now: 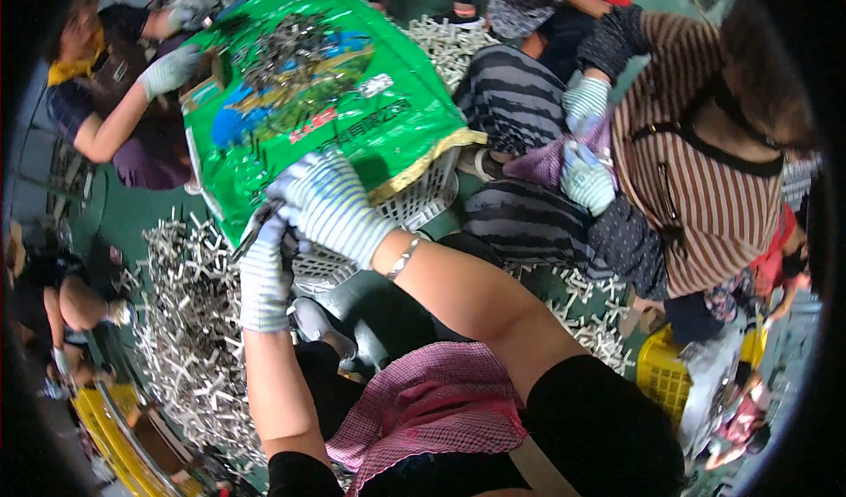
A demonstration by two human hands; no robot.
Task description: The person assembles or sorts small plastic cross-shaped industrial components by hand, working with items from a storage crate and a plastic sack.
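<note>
In front of me a green printed plastic sack point(264, 158) lies spread over a white plastic basket point(423, 189). A pile of small dark, shiny pieces point(295, 52) rests on its far half. My left hand point(267, 272), in a striped work glove, is at the sack's near left corner with its fingers closed. My right hand point(330, 202), gloved alike, meets it there, fingers bent and pressed together. Something dark and thin point(257, 222) shows at the fingertips of both hands; its kind I cannot make out.
Heaps of small white pieces point(194, 321) cover the floor at left. A co-worker in a striped top point(696, 171) sits close on the right, handling purple cloth point(542, 160). Another person's gloved hand point(172, 71) is at the sack's far left edge. A yellow crate point(665, 374) stands at right.
</note>
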